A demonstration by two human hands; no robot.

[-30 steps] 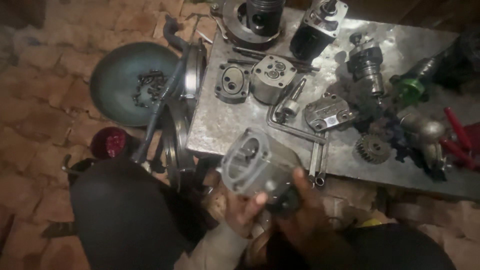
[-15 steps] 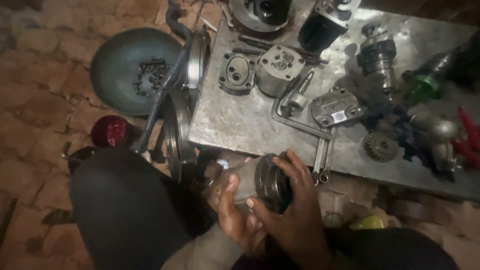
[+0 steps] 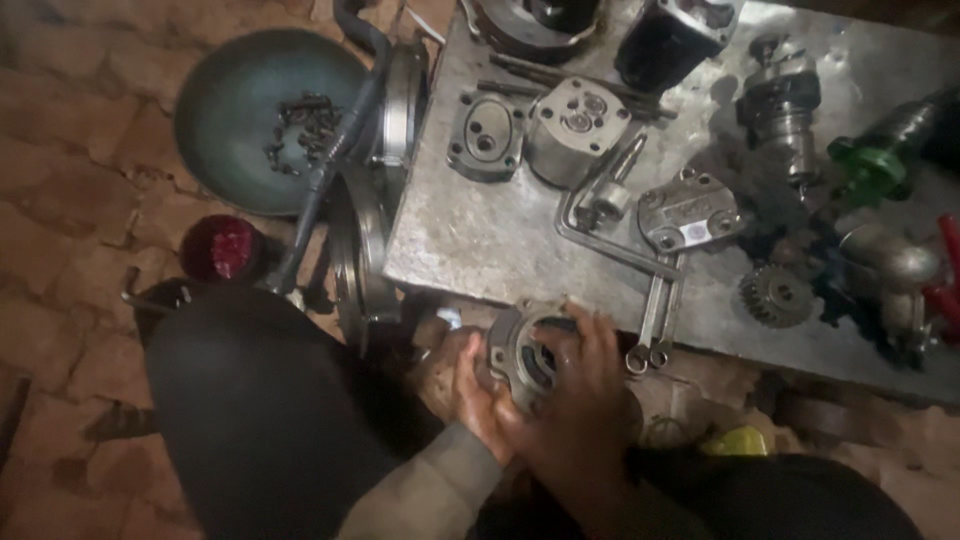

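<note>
Fingers (image 3: 590,335) of our right hand (image 3: 585,410) curl over a grey cast-metal pump housing (image 3: 522,352), round bore facing up, while our left hand (image 3: 478,395) clasps its lower side; we hold it just off the near edge of the scuffed metal table (image 3: 470,240). On that plate lie a bent steel wrench (image 3: 600,245), a toothed gear (image 3: 772,295) and a ribbed cover (image 3: 690,212). Beside it sits a dished green bowl (image 3: 240,110).

Grey cast-metal pump housing (image 3: 522,352), grimy, with a large round bore facing up and tilted toward the camera. Left fingers (image 3: 470,385) cup its near-left side; right fingers (image 3: 590,345) overlap its right rim.
</note>
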